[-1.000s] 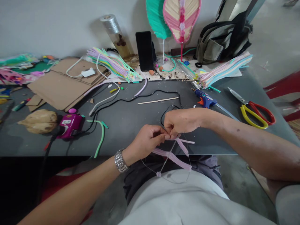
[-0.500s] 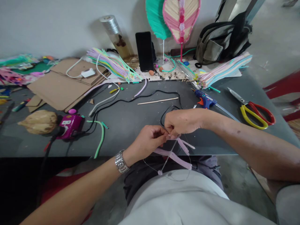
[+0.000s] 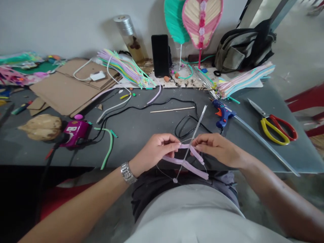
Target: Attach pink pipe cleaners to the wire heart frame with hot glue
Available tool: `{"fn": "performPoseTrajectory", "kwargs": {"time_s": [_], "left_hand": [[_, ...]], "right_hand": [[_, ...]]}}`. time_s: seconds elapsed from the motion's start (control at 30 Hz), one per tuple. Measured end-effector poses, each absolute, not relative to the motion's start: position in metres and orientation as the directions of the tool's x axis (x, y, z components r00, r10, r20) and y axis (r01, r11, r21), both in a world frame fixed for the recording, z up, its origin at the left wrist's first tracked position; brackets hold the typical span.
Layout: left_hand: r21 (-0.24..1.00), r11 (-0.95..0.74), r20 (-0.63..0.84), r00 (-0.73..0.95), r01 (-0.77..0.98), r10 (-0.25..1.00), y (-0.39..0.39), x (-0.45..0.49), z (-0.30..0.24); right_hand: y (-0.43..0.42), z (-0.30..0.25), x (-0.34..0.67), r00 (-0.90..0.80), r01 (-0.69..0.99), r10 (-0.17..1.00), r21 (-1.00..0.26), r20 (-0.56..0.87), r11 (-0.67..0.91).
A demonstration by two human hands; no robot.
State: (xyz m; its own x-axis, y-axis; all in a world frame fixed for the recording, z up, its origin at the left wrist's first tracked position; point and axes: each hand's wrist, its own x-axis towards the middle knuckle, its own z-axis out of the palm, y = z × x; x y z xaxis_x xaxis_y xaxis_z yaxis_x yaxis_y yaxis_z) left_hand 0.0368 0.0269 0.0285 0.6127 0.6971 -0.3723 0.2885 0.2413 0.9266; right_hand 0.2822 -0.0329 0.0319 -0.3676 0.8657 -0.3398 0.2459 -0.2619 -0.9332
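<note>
Over the table's front edge, a thin wire frame [image 3: 198, 126] with a straight stem and a rounded loop is held up, crossed by bands of lilac pipe cleaners [image 3: 196, 170]. My left hand [image 3: 162, 148] pinches the left end of the upper band between thumb and fingers. On the other side of the stem, my right hand [image 3: 217, 148] has its thumb and fingertips closed on the upper band near where it bends down. A small lilac knob sits at the stem's lower end. My right fingertips are partly hidden behind the band.
A blue glue gun [image 3: 224, 114] with a long clear stick and scissors [image 3: 274, 126] lie to the right. Bundled pipe cleaners [image 3: 245, 81] rest behind. A magenta power adapter [image 3: 75, 133], black cable, cardboard [image 3: 73, 86] and upright phone [image 3: 160, 55] are also on the table.
My right hand has moved off my left fingertips to the right and lowered. The wire stem now shows, pointing up between my hands. My left hand keeps its pinch.
</note>
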Motion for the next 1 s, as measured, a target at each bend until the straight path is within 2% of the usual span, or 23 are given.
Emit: {"fn": "performPoseTrajectory", "kwargs": {"time_s": [0.1, 0.33, 0.5, 0.8, 1.0], "left_hand": [[0.917, 0.263, -0.398, 0.630, 0.301, 0.666, 0.027, 0.038, 0.029], [0.873, 0.373, -0.486, 0.628, 0.314, 0.608, 0.026, 0.032, 0.032], [0.882, 0.359, -0.470, 0.637, 0.306, 0.611, 0.021, 0.033, 0.031], [0.882, 0.314, -0.470, 0.602, 0.351, 0.645, 0.019, 0.037, 0.037], [0.861, 0.307, -0.501, 0.577, 0.405, 0.645, 0.017, 0.038, 0.035]], "right_hand": [[-0.029, 0.030, 0.276, -0.389, 0.202, 0.849, -0.932, -0.358, -0.300], [-0.019, 0.022, 0.278, -0.385, 0.243, 0.866, -0.940, -0.320, -0.240], [-0.014, 0.016, 0.277, -0.460, 0.181, 0.822, -0.942, -0.334, -0.282], [-0.008, 0.016, 0.277, -0.434, 0.236, 0.820, -0.926, -0.372, -0.295], [-0.002, 0.016, 0.276, -0.450, 0.207, 0.795, -0.914, -0.406, -0.350]]}}
